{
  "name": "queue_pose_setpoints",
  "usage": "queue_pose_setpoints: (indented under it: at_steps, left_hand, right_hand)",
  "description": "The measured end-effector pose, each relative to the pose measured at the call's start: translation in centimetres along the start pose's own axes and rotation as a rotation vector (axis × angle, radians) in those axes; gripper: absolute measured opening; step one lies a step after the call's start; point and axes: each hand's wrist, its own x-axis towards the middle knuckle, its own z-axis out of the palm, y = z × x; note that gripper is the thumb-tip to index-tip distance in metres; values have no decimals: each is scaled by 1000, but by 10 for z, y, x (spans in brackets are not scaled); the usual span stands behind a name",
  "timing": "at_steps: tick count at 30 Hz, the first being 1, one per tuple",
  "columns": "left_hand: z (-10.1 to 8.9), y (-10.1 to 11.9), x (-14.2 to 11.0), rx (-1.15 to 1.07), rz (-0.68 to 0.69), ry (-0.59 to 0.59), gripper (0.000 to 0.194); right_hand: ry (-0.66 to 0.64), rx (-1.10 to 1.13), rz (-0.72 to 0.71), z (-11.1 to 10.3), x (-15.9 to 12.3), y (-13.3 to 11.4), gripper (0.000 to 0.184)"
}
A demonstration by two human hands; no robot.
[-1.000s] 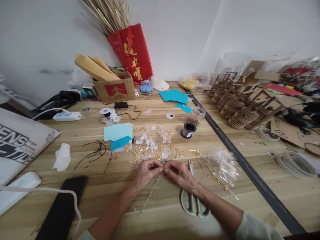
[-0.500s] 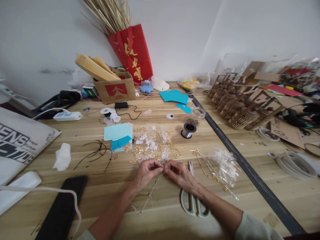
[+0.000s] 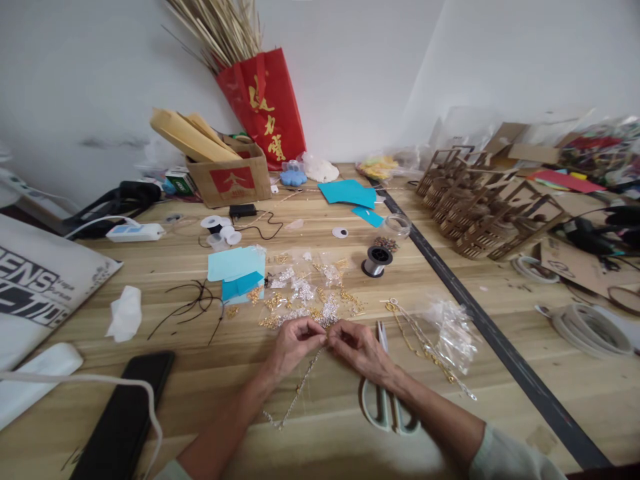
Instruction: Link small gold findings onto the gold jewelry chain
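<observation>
My left hand [image 3: 291, 347] and my right hand [image 3: 361, 350] meet over the wooden table [image 3: 200, 373], fingertips pinched together on the upper end of a thin silver chain [image 3: 296, 393]. The chain trails down toward me between my forearms. Just beyond my fingers lies a scatter of small gold and silver findings [image 3: 307, 297] on clear plastic. White-handled scissors [image 3: 385, 400] lie under my right wrist. A gold chain [image 3: 417, 340] rests to the right of my right hand beside a crumpled clear bag [image 3: 450, 327].
A spool of wire [image 3: 376, 260], a small glass jar [image 3: 397, 225], blue paper sheets [image 3: 235, 270], black cord [image 3: 193, 307] and a tissue [image 3: 125, 313] lie about. A black phone [image 3: 125, 420] sits near left. Cardboard box [image 3: 230, 175], red bag [image 3: 265, 107], wooden frames [image 3: 490, 207] stand behind.
</observation>
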Motion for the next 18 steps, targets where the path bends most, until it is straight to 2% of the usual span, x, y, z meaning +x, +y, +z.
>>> queue_pose_setpoints:
  at_steps: [11,18]
  left_hand:
    - [-1,-4,1,15,21,-14,11]
    - [0,-3,0,38,39,-3,7]
  right_hand:
    - [19,-27,-19,1,0,-2,23]
    - [21,-62,-25,0,0,-3,20]
